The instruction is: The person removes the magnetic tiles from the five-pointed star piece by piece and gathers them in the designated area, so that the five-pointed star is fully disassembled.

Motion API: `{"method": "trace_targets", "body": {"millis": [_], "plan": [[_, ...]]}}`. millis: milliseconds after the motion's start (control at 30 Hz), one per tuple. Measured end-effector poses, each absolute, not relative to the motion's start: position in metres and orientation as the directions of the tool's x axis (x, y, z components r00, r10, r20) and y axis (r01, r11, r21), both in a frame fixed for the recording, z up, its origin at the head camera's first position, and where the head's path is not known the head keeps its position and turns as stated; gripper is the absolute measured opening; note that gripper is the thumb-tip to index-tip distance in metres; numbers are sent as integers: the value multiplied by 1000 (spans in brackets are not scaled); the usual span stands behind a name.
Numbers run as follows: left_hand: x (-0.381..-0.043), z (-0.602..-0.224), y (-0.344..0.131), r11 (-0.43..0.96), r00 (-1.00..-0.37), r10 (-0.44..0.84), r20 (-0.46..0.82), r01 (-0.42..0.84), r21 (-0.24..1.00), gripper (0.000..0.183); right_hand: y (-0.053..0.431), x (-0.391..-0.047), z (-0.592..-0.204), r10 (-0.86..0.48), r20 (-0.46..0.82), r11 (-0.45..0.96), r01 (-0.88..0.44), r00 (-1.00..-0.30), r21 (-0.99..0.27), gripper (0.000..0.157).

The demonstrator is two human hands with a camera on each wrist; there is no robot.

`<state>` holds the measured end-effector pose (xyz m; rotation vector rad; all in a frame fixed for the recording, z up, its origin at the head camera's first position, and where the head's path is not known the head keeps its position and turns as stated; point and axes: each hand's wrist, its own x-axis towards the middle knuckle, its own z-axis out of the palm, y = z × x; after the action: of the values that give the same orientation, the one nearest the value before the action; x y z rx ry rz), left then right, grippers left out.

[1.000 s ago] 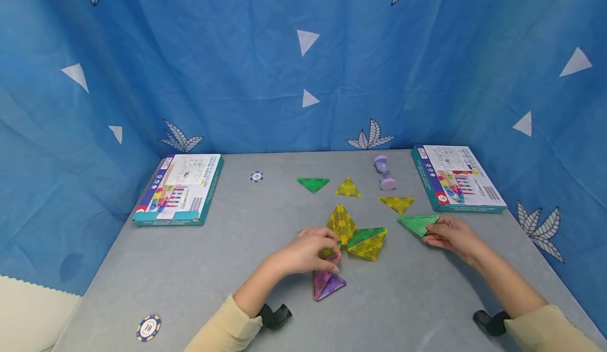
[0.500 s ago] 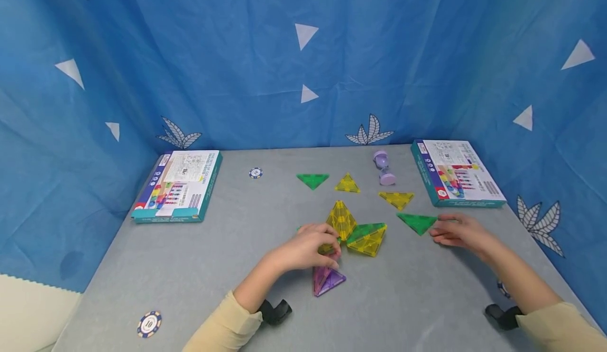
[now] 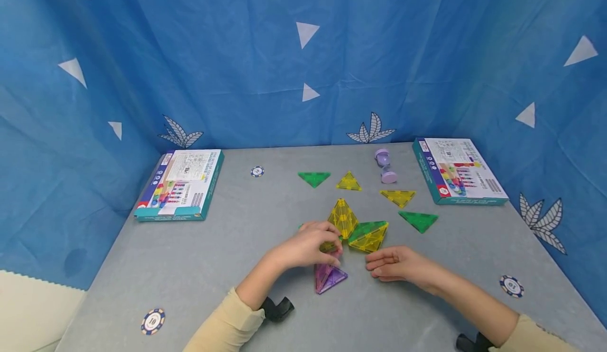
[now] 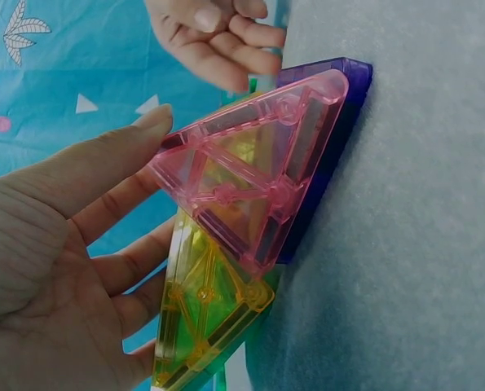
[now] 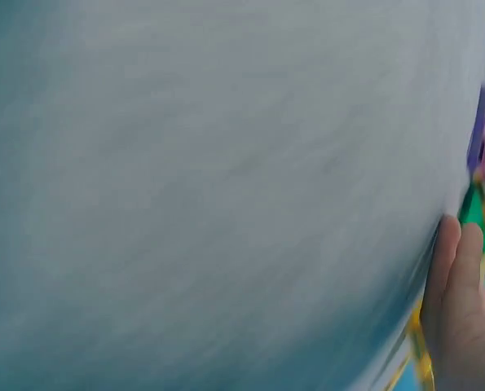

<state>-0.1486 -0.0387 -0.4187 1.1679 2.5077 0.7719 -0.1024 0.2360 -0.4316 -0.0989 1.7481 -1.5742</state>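
My left hand (image 3: 310, 244) is curled over the near left part of a cluster of translucent triangular magnetic tiles, thumb and fingers at the tip of the pink tile (image 4: 250, 175). That pink tile leans up from a purple tile (image 3: 332, 279) on the table. Beside it in the left wrist view, a yellow tile (image 4: 205, 297) stands over green. Other joined pieces are an upright yellow part (image 3: 342, 218) and a green-and-yellow part (image 3: 370, 236). My right hand (image 3: 403, 265) holds nothing, its fingers loosely extended just right of the cluster.
Loose tiles lie beyond: green (image 3: 314, 178), yellow (image 3: 349, 181), yellow (image 3: 399, 197), and green (image 3: 419, 221). A purple sand timer (image 3: 386, 166) lies behind. Boxes stand left (image 3: 180, 185) and right (image 3: 460, 170). Printed chips (image 3: 153, 321) lie on the grey table (image 3: 227, 267).
My right hand has let go of the green triangular tile, leaving it flat on the table, and has moved left and nearer to the cluster. My left hand stays at the cluster.
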Motion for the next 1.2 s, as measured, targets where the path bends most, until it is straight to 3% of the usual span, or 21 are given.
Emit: {"method": "trace_targets", "body": {"millis": [333,533,800,1000,1200], "plan": [[-152,-422,-36,516,-635,772,-12,616,596,20,200,-108,-433,-579,-506,205,487,-639,-849,48],[-152,-422,-37,513,-632,775,-10,619,595,20,183,-111,-437,-558,-517,268,448,-650,-853,42],[-152,-424,-36,481,-625,780,30,630,610,20,168,-113,-442,-550,-489,348,346,-678,-871,18],[-155,-422,-36,445,-614,785,81,650,616,19,172,-114,-439,-526,-491,387,319,-694,-865,18],[-153,-420,-37,384,-551,827,115,701,601,18,175,-113,-438,-524,-487,425,282,-698,-860,15]]}}
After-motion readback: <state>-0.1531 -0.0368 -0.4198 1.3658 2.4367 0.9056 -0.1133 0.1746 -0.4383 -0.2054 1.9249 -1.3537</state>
